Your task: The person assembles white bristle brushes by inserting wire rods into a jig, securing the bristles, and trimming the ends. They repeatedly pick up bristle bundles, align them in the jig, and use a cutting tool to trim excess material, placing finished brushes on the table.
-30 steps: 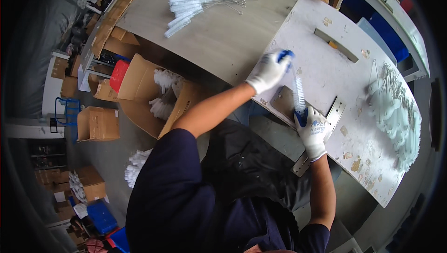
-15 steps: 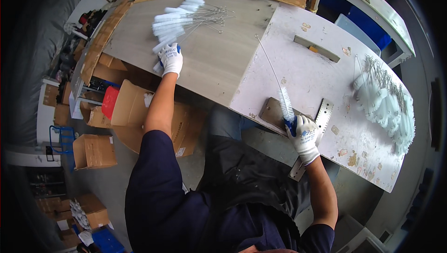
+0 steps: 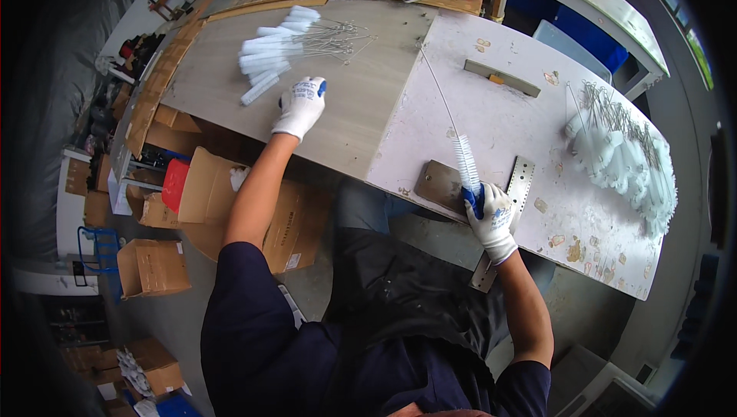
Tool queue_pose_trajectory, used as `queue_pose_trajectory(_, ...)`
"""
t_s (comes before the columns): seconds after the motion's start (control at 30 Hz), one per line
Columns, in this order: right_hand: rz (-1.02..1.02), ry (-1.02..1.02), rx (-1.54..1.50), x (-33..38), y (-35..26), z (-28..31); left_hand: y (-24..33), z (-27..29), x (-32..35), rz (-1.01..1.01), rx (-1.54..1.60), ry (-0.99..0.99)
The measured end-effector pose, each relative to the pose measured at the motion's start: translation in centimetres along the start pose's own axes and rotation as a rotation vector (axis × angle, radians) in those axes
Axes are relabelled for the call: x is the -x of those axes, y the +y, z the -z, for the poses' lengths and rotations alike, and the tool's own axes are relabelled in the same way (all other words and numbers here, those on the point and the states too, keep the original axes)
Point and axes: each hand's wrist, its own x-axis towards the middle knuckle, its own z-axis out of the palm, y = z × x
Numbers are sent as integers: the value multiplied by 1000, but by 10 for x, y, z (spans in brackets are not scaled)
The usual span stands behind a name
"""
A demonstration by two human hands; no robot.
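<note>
Brush (image 3: pixel 465 162) at the near edge of the white table (image 3: pixel 491 121), bristle end gripped in your right hand (image 3: pixel 490 215), wire (image 3: pixel 438 91) pointing far. Your left hand (image 3: pixel 302 104) is curled near the left brush pile (image 3: pixel 270 48); contents, cannot tell. Sweeping it rightward could bend the wire.

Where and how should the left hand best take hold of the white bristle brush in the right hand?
The white-gloved left hand could best pinch the thin bare wire stem of the white bristle brush, coming from the left: that stem slants uncovered away and leftward, while the white-gloved right hand covers the near bristles.
</note>
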Motion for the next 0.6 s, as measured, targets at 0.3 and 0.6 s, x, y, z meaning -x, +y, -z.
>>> queue_pose_trajectory(0.3, -50, 157, -115, -4, -3, 9, 149, -27, 13, 285, 1670, -289)
queue_pose_trajectory(0.6, -427, 357, -950, -5, 20, 33, 178, -53, 21, 123, 1400, 31)
